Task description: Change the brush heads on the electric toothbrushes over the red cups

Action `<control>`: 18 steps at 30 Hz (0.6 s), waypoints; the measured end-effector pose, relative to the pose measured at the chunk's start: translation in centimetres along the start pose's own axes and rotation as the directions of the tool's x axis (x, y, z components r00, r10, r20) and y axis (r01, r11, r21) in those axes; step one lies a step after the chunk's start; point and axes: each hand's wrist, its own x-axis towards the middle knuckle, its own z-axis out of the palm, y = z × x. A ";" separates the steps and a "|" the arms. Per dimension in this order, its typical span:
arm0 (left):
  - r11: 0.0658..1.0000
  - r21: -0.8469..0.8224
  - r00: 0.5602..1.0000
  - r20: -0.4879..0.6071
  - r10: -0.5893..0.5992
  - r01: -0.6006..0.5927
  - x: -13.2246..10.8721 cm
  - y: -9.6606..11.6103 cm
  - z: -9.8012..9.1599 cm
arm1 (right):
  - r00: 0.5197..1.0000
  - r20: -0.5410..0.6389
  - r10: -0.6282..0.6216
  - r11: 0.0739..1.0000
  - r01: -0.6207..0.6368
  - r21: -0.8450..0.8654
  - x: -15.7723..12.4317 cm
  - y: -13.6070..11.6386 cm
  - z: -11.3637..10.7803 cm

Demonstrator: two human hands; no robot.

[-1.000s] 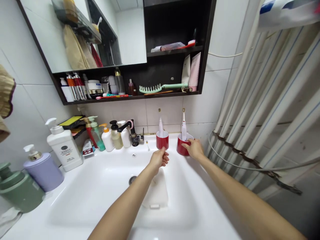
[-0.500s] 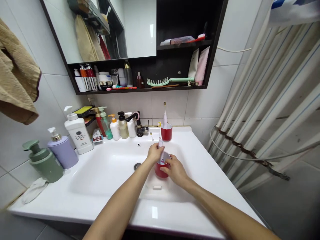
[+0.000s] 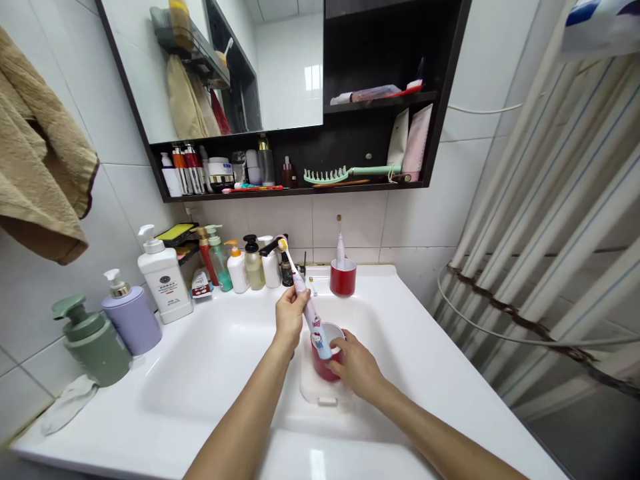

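A pink-and-white electric toothbrush [image 3: 309,308] bears a cartoon print; the cup [image 3: 324,367] is red.

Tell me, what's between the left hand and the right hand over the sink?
In the head view, the lower part of an electric toothbrush with a cartoon cat on it and a red cup lie between the left hand and the right hand.

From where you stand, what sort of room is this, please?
Probably a home bathroom: there is a white washbasin, a mirror cabinet holding toiletries, and pump bottles along the basin.
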 end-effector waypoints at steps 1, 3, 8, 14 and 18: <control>1.000 -0.013 0.999 0.023 -0.026 0.026 -0.4 0.1 0.1 | 1.000 -0.023 -0.004 0.999 0.005 0.054 0.2 0.0 -0.5; 0.995 -0.022 0.991 0.099 -0.092 0.095 -1.6 0.0 0.6 | 0.997 -0.076 0.011 0.966 0.009 0.257 0.8 -0.3 -1.9; 0.969 0.073 0.912 0.330 -0.245 0.234 -4.4 -1.2 2.1 | 0.997 -0.020 0.073 0.614 -0.029 0.789 2.0 -1.7 -4.8; 0.942 0.140 0.848 0.410 -0.335 0.305 -5.6 -2.6 2.8 | 0.980 0.092 0.174 0.397 -0.156 0.904 2.0 -1.5 -4.9; 0.863 0.023 0.753 0.478 -0.453 0.505 -5.9 -2.9 2.8 | 0.970 0.116 0.215 0.309 -0.180 0.934 2.0 -1.1 -5.1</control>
